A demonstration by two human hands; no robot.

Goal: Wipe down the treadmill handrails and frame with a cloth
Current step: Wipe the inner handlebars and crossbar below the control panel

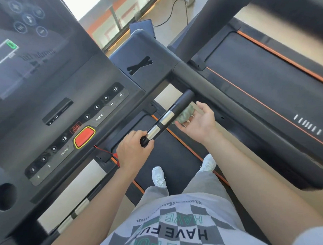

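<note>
I stand on a black treadmill. A short inner handgrip (168,117), black with two silver sensor bands, juts from the long right handrail (249,118). My left hand (132,150) grips the free end of this handgrip. My right hand (199,122) holds a small grey-green cloth (185,114) against the right side of the handgrip, near its upper silver band. The fingers are curved around the cloth.
The console (79,122) with number buttons, a red stop button (84,137) and a red safety cord (107,153) lies at left. A cup holder (4,196) sits at lower left. The belt (175,160) with orange edging runs under my feet. A second treadmill (270,71) stands to the right.
</note>
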